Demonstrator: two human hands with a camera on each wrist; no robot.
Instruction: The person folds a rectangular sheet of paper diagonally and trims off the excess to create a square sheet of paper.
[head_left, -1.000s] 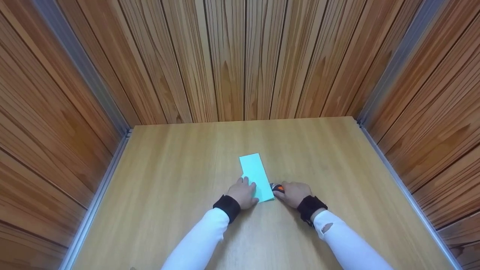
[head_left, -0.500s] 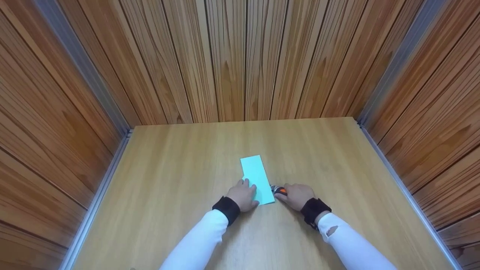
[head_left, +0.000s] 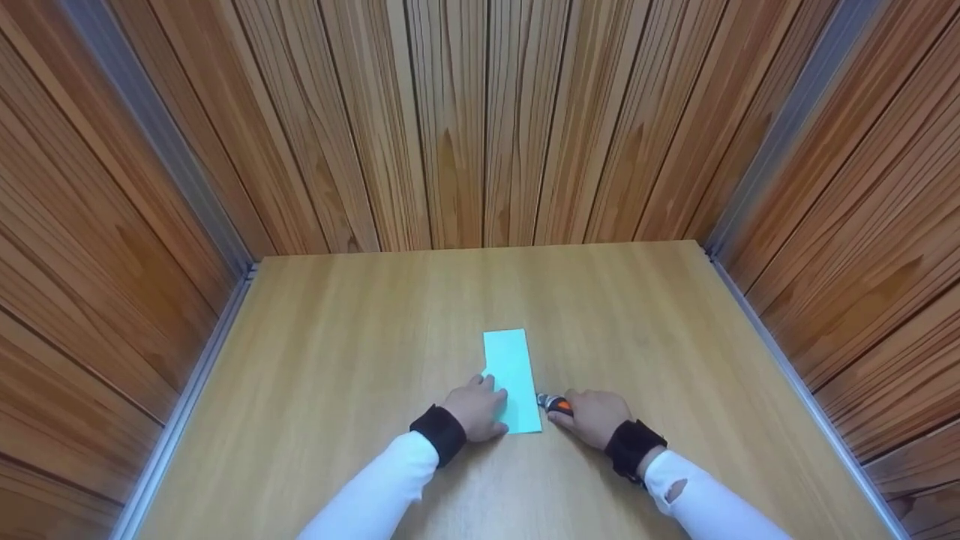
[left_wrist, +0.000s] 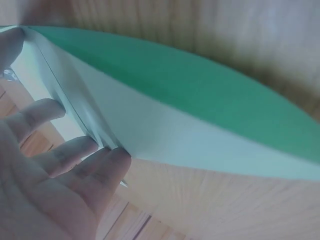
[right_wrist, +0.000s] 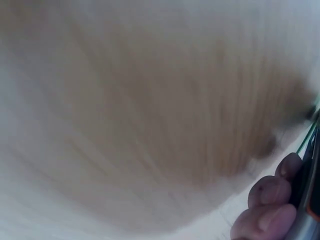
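A folded mint-green paper [head_left: 514, 360] lies on the table in the head view, its long side running away from me. My left hand [head_left: 478, 409] rests on its lower left part, fingers spread and nearly straight. In the left wrist view the folded paper [left_wrist: 165, 125] bows open, with a darker green face showing. My right hand [head_left: 598, 417] grips what looks like a utility knife [head_left: 559, 406], with a black and orange handle and a silver front end. That end is at the paper's right edge; its blade is too small to make out.
The wooden table [head_left: 360, 322] reaches to a plank wall [head_left: 457, 135] at the back. Plank walls also rise at left and right. Metal rails [head_left: 202, 360] run along the table's sides.
The paper has shifted toward me and turned straighter, with the left hand on it. The right hand and the knife have moved toward me too, staying by the paper's right edge.
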